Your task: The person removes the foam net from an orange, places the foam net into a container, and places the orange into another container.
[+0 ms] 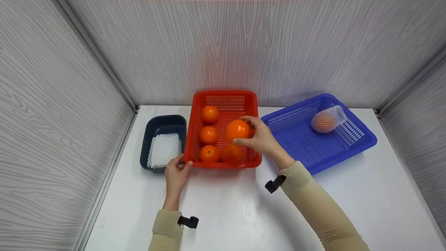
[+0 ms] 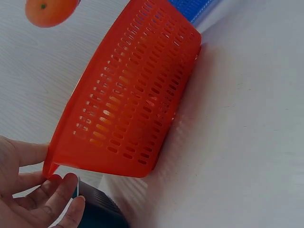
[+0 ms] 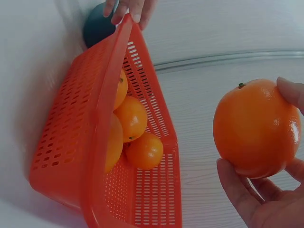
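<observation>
My right hand holds an orange between thumb and fingers, raised above the red basket. In the right wrist view that orange hangs apart from the basket wall. Several other oranges lie inside the basket, in a left column and at the front. At the basket's front left corner my left hand pinches the rim, thumb on one side and fingers on the other, as the left wrist view shows.
Left of the red basket stands a dark teal tub with a stack of white foam net sleeves. On the right, a blue basket sits at an angle, holding an orange in a foam net. Walls enclose the white table.
</observation>
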{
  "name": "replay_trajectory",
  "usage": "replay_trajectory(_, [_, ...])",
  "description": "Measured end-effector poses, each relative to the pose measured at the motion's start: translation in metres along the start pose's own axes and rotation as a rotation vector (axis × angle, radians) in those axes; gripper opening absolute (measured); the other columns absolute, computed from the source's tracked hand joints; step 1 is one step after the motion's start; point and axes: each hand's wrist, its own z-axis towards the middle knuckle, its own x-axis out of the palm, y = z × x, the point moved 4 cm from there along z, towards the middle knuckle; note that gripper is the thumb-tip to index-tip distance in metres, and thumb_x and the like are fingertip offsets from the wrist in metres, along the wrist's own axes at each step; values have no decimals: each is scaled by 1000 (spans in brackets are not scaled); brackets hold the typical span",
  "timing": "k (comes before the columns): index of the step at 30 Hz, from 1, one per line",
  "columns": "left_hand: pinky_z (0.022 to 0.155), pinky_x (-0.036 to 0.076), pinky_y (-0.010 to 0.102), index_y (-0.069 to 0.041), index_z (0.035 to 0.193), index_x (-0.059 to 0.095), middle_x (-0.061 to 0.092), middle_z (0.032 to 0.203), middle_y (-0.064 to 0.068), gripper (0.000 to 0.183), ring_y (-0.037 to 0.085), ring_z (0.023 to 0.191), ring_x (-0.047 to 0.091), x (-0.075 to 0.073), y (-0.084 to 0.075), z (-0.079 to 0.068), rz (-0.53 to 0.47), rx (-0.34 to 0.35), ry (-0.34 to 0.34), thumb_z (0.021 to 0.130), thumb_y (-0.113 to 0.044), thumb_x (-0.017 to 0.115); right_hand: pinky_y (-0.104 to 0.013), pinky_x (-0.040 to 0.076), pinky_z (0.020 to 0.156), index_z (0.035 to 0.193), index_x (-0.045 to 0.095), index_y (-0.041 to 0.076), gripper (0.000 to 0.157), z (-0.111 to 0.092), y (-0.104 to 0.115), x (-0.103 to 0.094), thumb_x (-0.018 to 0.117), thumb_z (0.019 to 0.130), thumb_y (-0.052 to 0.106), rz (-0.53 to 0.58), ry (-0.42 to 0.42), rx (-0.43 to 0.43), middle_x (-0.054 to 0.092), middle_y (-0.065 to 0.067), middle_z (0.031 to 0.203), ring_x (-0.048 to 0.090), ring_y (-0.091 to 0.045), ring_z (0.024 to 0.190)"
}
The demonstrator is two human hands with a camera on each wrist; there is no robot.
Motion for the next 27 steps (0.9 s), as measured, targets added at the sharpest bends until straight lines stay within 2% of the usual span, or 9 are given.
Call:
replay_trajectory(6, [66,48,25,2,112,61,61,94,12,38,23,77,59,1,2,-1,-5,-11,-4,76,-7,71,-35,45,81,128,46,15,74,27,-8,-2,80,66,37,-36,5,53,47,-5,112,49,-19,99])
replay_trajectory(11, [69,49,30,3,112,61,61,94,14,38,24,78,59,0,-1,-2,-4,-6,-6,77,-5,70,-34,46,81,127,46,15,72,44,-13,-3,79,67,37,-70,7,100,46,-3,111,50,-18,97])
replay_trajectory(27, [71,48,32,1,113,61,61,94,12,37,22,79,59,0,-2,0,-1,-19,8,77,-7,70,-41,45,86,131,43,15,76,69,-40,12,79,68,35,-274,137,268,42,-2,115,48,-18,102])
